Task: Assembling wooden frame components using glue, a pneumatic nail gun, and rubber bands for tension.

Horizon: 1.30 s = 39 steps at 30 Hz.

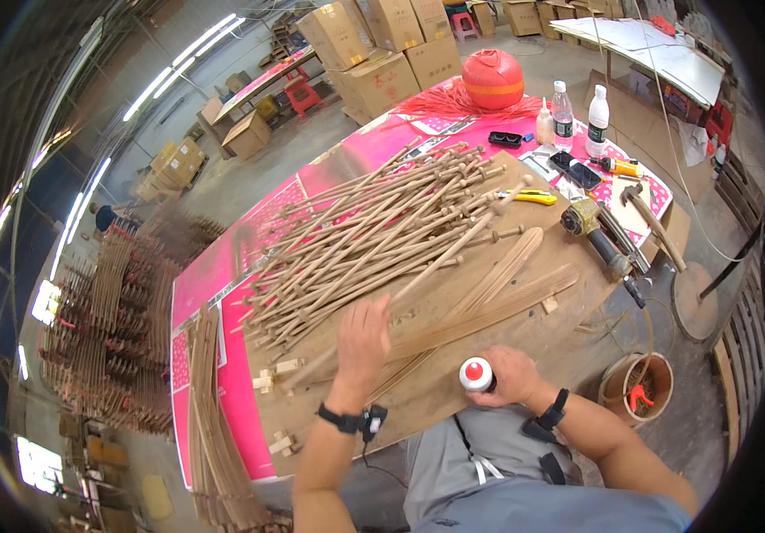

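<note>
My left hand (365, 342) is closed around a long wooden rod (440, 260) that slants across the board, its far end by the utility knife. The rod looks slightly blurred. In my right hand (513, 376), close to my lap at the table's near edge, is a white bottle with a red tip (474, 373), seen from above. A big heap of wooden rods with knobbed ends (374, 231) lies beyond my left hand. Flat wooden slats (525, 293) rest on the brown board (578, 311) between my hands and the tools. Small wooden blocks (264, 382) sit left of my left hand.
Right side: a yellow utility knife (533, 196), power tool (596, 235), hammer (653, 226), phone (575, 169) and bottles (563, 115). A red twine ball (493, 80) stands at the back. Slats (209, 409) overhang the left edge; a bucket (636, 389) stands right.
</note>
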Each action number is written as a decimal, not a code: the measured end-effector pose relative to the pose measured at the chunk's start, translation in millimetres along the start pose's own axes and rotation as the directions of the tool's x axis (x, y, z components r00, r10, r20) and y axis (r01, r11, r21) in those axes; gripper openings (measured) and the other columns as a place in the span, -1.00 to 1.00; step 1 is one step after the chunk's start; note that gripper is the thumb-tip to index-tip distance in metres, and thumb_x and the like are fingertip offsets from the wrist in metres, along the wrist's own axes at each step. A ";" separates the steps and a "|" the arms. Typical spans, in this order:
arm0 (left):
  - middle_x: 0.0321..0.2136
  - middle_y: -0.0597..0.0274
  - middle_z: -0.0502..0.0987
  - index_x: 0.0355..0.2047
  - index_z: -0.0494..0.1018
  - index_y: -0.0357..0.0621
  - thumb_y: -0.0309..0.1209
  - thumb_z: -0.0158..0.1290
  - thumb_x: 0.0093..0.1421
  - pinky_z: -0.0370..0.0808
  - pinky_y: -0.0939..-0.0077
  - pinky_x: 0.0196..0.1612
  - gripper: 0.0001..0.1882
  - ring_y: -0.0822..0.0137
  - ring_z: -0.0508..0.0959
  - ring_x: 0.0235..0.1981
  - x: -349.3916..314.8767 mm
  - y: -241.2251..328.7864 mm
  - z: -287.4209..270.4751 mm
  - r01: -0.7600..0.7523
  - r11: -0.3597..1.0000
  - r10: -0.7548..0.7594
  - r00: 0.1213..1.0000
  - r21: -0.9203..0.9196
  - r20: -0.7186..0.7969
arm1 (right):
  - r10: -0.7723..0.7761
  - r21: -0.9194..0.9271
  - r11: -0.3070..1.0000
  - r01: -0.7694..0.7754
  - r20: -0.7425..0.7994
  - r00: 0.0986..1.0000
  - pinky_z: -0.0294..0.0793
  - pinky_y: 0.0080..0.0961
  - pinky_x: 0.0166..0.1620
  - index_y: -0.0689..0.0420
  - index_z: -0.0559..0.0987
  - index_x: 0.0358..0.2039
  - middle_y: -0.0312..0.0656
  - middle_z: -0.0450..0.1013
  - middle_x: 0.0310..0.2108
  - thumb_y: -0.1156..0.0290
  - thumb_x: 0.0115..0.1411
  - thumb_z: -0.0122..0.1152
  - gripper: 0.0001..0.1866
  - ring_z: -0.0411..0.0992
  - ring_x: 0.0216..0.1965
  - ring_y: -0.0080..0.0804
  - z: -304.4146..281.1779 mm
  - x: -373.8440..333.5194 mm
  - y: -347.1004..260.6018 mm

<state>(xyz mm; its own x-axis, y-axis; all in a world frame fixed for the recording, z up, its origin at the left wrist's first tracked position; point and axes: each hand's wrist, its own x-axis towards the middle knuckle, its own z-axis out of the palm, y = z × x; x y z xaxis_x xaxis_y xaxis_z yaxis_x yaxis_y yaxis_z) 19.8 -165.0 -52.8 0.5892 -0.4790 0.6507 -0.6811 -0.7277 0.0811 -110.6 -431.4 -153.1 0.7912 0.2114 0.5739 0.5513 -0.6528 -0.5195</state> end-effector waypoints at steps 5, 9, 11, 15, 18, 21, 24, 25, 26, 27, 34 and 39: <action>-0.29 0.19 0.53 0.07 0.57 0.00 -0.54 0.24 0.16 0.44 0.18 -0.19 -0.56 0.09 0.52 -0.25 -83.7 29.4 -32.1 0.098 0.995 -0.098 0.995 0.012 0.018 | -0.005 0.002 1.000 0.005 0.004 1.000 0.58 -0.22 -0.29 0.17 0.57 -0.13 -0.07 0.53 -0.34 -0.03 -0.14 0.57 -0.33 0.55 -0.33 -0.03 -0.1 2.0 2.6; -0.32 0.26 0.53 0.00 0.64 0.07 -0.50 0.28 0.14 0.40 0.22 -0.22 -0.62 0.16 0.52 -0.27 -90.4 56.8 -40.6 0.073 0.997 -0.073 0.997 0.004 -0.007 | -0.046 -0.018 0.999 0.046 -0.030 0.998 0.58 -0.24 -0.28 0.16 0.57 -0.14 -0.06 0.54 -0.33 0.01 -0.14 0.55 -0.37 0.55 -0.34 -0.04 1.5 2.1 3.0; -0.32 0.26 0.53 -0.01 0.65 0.07 -0.48 0.28 0.15 0.40 0.22 -0.22 -0.64 0.16 0.52 -0.27 -82.0 62.3 -42.0 0.085 0.996 -0.085 0.996 0.038 -0.020 | -0.049 -0.019 0.999 0.049 -0.028 0.998 0.59 -0.25 -0.28 0.16 0.57 -0.14 -0.06 0.54 -0.33 0.02 -0.14 0.55 -0.37 0.56 -0.33 -0.05 0.8 1.2 2.4; -0.32 0.25 0.53 -0.04 0.67 0.08 -0.46 0.26 0.17 0.40 0.20 -0.21 -0.68 0.14 0.52 -0.26 -79.0 60.7 -28.3 0.163 0.983 -0.163 0.987 0.079 -0.015 | -0.028 -0.036 0.999 0.027 -0.014 1.000 0.58 -0.27 -0.22 0.14 0.58 -0.08 -0.10 0.54 -0.28 -0.02 -0.09 0.54 -0.34 0.56 -0.26 -0.09 -2.8 -5.8 0.9; -0.33 0.22 0.52 -0.04 0.67 0.09 -0.45 0.26 0.19 0.41 0.18 -0.20 -0.69 0.11 0.51 -0.24 -101.2 46.6 -2.5 0.197 0.978 -0.199 0.980 0.071 0.021 | -0.019 -0.001 1.000 0.019 -0.009 1.000 0.58 -0.25 -0.20 0.14 0.58 -0.07 -0.10 0.54 -0.27 -0.05 -0.08 0.53 -0.33 0.56 -0.25 -0.08 1.2 -4.6 0.3; -0.33 0.19 0.51 -0.04 0.66 0.10 -0.43 0.26 0.20 0.42 0.12 -0.18 -0.71 0.07 0.50 -0.23 -116.9 38.5 29.4 0.198 0.975 -0.211 0.967 0.097 0.143 | 0.057 0.036 0.998 -0.060 0.081 0.995 0.58 -0.20 -0.18 0.15 0.57 -0.07 -0.08 0.53 -0.26 -0.04 -0.06 0.52 -0.34 0.55 -0.23 -0.04 -0.5 -5.4 7.1; -0.34 0.18 0.49 -0.02 0.65 0.11 -0.41 0.26 0.22 0.42 0.09 -0.16 -0.69 0.05 0.49 -0.23 -136.2 33.7 36.7 0.237 0.970 -0.244 0.956 0.060 0.161 | 0.013 0.051 0.999 -0.015 0.034 0.999 0.58 -0.21 -0.17 0.17 0.56 -0.07 -0.07 0.53 -0.24 -0.01 -0.04 0.50 -0.36 0.55 -0.22 -0.02 6.2 2.5 3.6; -0.34 0.19 0.48 0.00 0.65 0.11 -0.40 0.26 0.22 0.42 0.09 -0.15 -0.68 0.05 0.48 -0.23 -139.2 32.0 39.4 0.261 0.962 -0.269 0.956 0.073 0.118 | -0.013 0.048 0.999 0.012 0.019 1.000 0.58 -0.21 -0.17 0.17 0.56 -0.06 -0.06 0.53 -0.24 0.00 -0.04 0.49 -0.36 0.55 -0.21 -0.03 6.9 4.8 3.3; -0.34 0.20 0.47 0.02 0.64 0.11 -0.40 0.27 0.22 0.42 0.09 -0.14 -0.66 0.05 0.48 -0.24 -142.2 31.6 42.7 0.288 0.953 -0.295 0.953 0.089 0.074 | 0.014 0.028 0.999 -0.015 0.019 1.000 0.58 -0.21 -0.17 0.17 0.56 -0.06 -0.06 0.53 -0.24 0.00 -0.04 0.49 -0.36 0.55 -0.21 -0.03 7.4 2.6 2.7; -0.34 0.20 0.47 0.02 0.64 0.11 -0.40 0.27 0.22 0.42 0.09 -0.14 -0.66 0.05 0.48 -0.24 -141.7 32.6 44.1 0.283 0.957 -0.288 0.954 0.069 0.081 | -0.014 0.026 1.000 0.014 -0.011 1.000 0.58 -0.22 -0.17 0.18 0.55 -0.05 -0.06 0.53 -0.24 0.01 -0.04 0.49 -0.35 0.55 -0.21 -0.03 7.6 2.4 3.6; -0.33 0.22 0.46 0.02 0.65 0.13 -0.38 0.29 0.21 0.41 0.13 -0.17 -0.65 0.09 0.48 -0.25 -137.8 42.9 44.5 0.238 0.956 -0.244 0.970 0.173 0.011 | 0.004 0.034 0.999 -0.003 -0.011 1.000 0.61 -0.25 -0.13 0.17 0.59 -0.04 -0.04 0.56 -0.19 0.02 -0.10 0.54 -0.32 0.57 -0.17 -0.03 1.3 -4.2 3.2; -0.31 0.18 0.48 0.04 0.64 0.08 -0.39 0.24 0.27 0.43 0.12 -0.12 -0.68 0.06 0.49 -0.22 -119.7 40.7 44.3 0.264 0.950 -0.272 0.962 0.168 0.025 | -0.003 0.062 0.998 0.001 0.029 1.000 0.60 -0.22 -0.16 0.19 0.54 -0.02 -0.06 0.54 -0.22 0.06 -0.06 0.52 -0.34 0.56 -0.21 -0.03 2.3 -4.5 2.6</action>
<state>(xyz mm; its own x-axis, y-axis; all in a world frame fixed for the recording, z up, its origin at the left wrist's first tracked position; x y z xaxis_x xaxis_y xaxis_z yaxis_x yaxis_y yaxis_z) -59.2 -159.0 -160.8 0.7630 -0.2755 0.5848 -0.4185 -0.9000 0.1219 -112.1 -432.4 -158.5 0.7970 0.2344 0.5566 0.5674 -0.6063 -0.5571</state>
